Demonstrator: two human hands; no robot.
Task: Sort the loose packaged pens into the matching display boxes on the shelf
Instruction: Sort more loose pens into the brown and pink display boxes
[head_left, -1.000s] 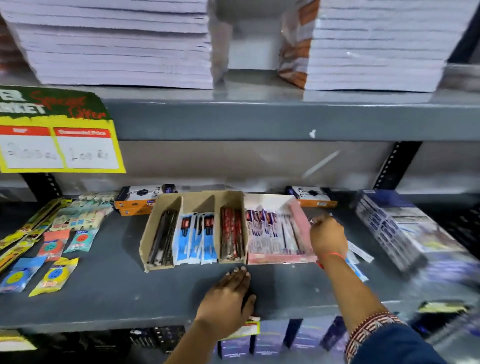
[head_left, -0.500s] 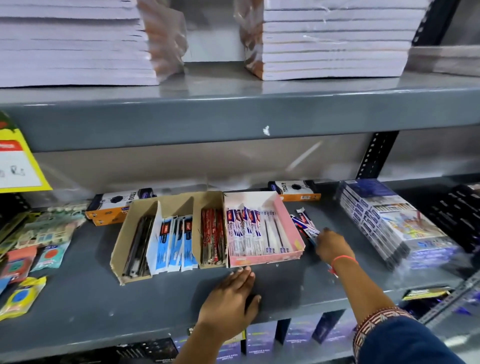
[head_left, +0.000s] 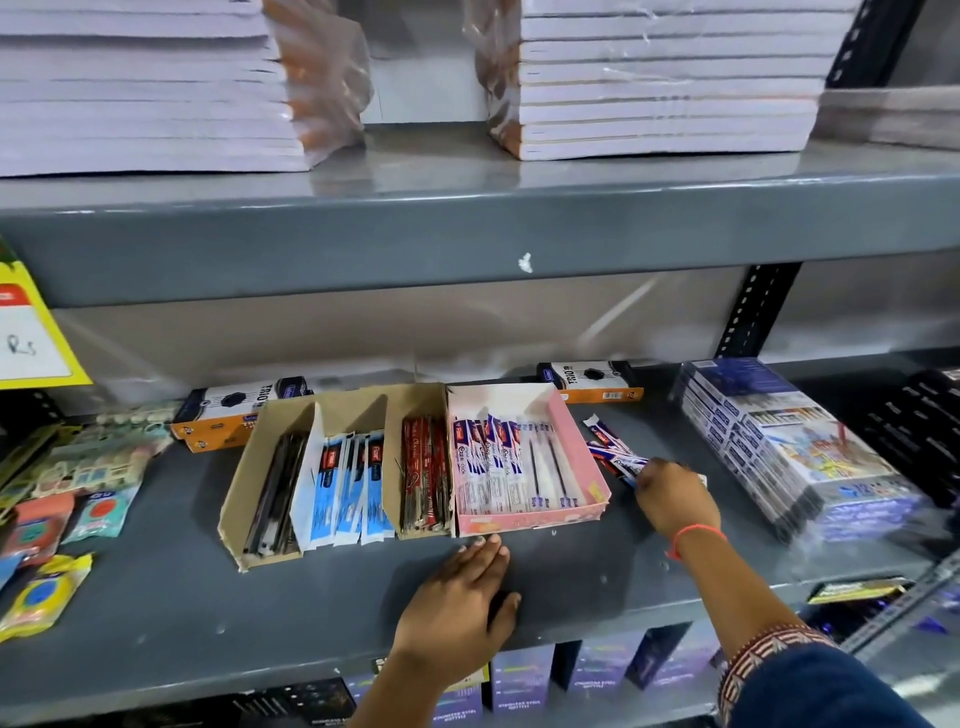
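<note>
Resting flat, fingers spread, my left hand (head_left: 457, 597) lay on the grey metal shelf (head_left: 156, 597), its fingertips just short of the open pink cardboard display box (head_left: 576, 447) holding white-and-blue packaged pens. Left of those fingertips, the brown cardboard divided box (head_left: 270, 467) held black, blue and red pens. My right hand (head_left: 675, 499) pinched loose blue-and-white packaged pens (head_left: 610, 447), long axes slanting away leftward, beside the pink box.

Cardboard box (head_left: 332, 467) and pen box (head_left: 524, 462) touch side by side on the shelf (head_left: 208, 613). Loose pens (head_left: 610, 449) lie just right of the pen box (one hand on them). Stacked packs (head_left: 779, 441) farther right; two flat boxes (head_left: 239, 410) behind.
</note>
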